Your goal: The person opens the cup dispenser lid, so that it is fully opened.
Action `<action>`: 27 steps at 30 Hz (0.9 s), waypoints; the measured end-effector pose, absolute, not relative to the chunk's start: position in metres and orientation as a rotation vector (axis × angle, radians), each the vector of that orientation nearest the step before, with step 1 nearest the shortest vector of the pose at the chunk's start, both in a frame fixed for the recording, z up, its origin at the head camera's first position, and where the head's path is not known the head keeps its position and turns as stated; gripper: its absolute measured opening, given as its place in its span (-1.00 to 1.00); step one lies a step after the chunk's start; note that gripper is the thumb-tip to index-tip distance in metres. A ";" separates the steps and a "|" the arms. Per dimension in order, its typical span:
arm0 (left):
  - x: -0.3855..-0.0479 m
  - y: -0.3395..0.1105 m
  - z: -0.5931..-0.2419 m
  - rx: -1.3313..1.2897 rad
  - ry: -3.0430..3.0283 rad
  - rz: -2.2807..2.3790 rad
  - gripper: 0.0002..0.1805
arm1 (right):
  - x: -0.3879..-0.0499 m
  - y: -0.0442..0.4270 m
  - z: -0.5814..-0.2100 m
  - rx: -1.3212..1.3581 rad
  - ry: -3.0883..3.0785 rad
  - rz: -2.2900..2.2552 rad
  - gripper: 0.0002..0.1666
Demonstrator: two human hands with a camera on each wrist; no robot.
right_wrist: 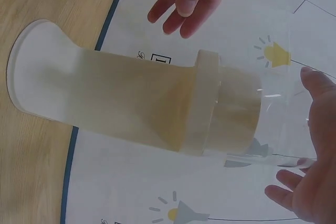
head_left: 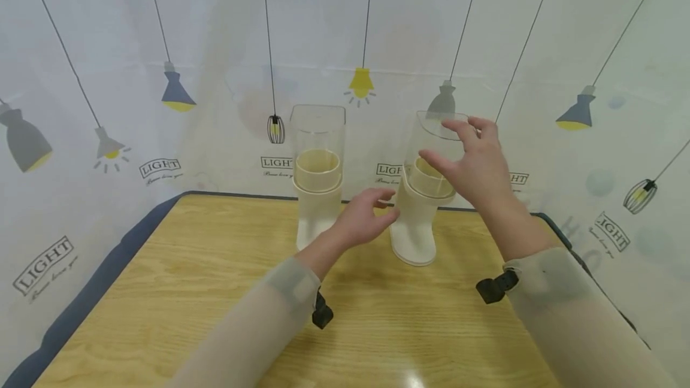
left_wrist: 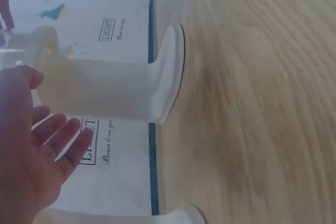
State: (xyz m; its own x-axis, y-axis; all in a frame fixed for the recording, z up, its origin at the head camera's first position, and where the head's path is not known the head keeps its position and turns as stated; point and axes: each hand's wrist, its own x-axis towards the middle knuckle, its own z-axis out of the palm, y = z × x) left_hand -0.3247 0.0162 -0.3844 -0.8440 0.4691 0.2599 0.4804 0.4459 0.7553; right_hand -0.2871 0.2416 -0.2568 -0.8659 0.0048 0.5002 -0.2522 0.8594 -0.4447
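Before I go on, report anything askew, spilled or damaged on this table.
Nothing clearly stands out. The left dispenser and right dispenser both stand on the wooden table, with no spill or break visible. The right one seems to lean right in the head view, but lens perspective may explain that.

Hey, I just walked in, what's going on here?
A person has both hands at the right-hand of two white stands topped with clear containers. The right hand is spread beside the clear container; whether it touches is hard to tell. The left hand hovers beside the right-hand white stand, holding nothing. Both that and the left-hand white stand are upright on the wooden table.
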 end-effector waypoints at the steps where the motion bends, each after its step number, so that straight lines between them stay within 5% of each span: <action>1: -0.329 0.020 -0.386 -0.838 -2.665 -1.431 -0.38 | -0.287 0.242 -0.258 0.175 -2.535 0.700 -0.07; 9: -0.356 0.041 -0.398 -0.670 -2.597 -1.671 -0.35 | -0.288 0.246 -0.264 0.197 -2.477 0.740 -0.12; 27: -0.354 0.055 -0.402 -0.641 -2.464 -1.782 -0.52 | -0.290 0.275 -0.265 0.381 -2.467 1.053 -0.22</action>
